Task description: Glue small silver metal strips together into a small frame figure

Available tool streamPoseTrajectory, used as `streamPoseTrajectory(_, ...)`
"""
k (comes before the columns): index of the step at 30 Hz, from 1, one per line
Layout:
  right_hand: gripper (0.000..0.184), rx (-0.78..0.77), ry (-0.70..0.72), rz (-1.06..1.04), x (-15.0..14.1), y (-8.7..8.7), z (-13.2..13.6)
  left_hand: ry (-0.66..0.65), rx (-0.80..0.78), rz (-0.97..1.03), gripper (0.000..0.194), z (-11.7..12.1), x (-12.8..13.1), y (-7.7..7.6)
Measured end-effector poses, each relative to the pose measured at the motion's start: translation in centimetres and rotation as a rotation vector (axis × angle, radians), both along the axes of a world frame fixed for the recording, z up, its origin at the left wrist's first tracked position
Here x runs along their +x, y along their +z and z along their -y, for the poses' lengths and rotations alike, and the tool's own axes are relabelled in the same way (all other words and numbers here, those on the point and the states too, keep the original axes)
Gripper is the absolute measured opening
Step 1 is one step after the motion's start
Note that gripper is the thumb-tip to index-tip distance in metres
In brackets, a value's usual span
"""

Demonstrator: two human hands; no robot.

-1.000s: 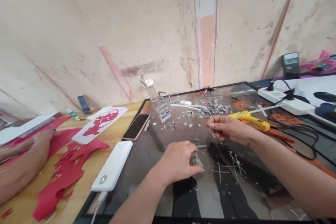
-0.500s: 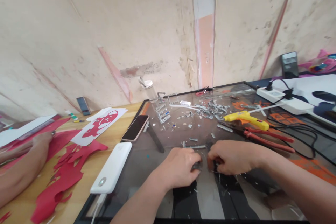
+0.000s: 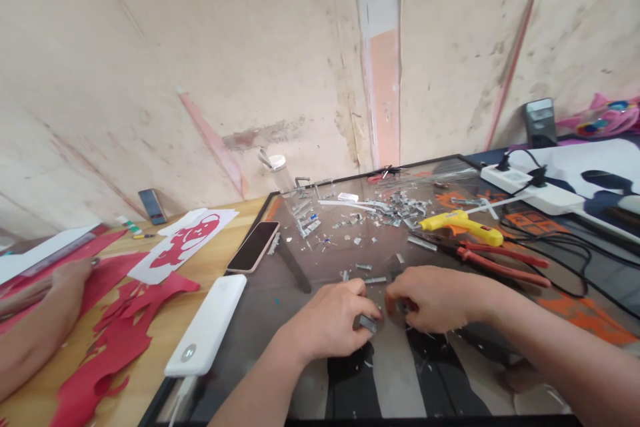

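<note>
No word, brand or number can be read anywhere in the frame. At lower left, the white power bank [image 3: 213, 320] has a round display [image 3: 189, 351] with a pale mark on it, too small to make out as a figure. Right of centre, the yellow glue gun [image 3: 463, 225] shows small marks on its body, blurred past reading. Any print on the green-and-white tube [image 3: 129, 225] at the left, or on the white power strip [image 3: 531, 192] at the right, is likewise too small to tell.
</note>
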State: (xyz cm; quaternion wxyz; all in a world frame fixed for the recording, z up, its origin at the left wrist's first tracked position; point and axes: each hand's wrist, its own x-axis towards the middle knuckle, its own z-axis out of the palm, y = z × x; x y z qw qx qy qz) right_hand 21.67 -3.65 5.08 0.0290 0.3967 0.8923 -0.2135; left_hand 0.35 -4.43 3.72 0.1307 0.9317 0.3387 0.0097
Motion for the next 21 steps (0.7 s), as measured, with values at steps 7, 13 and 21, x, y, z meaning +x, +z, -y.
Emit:
streamPoseTrajectory(7,0.026,0.050,-0.130,0.134,2.7,0.3,-1.1,0.042,-0.080,0.067,0.029,0.0,-0.1,0.1)
streamPoseTrajectory(13,0.017,-0.116,-0.164,-0.120,2.7,0.4,-1.9,0.034,-0.079,0.076,0.027,0.0,0.3,-0.1)
streamPoseTrajectory(21,0.022,-0.320,-0.179,-0.176,1.4,-1.6,-2.4,0.092,-0.025,0.070,0.030,0.6,0.9,0.3)
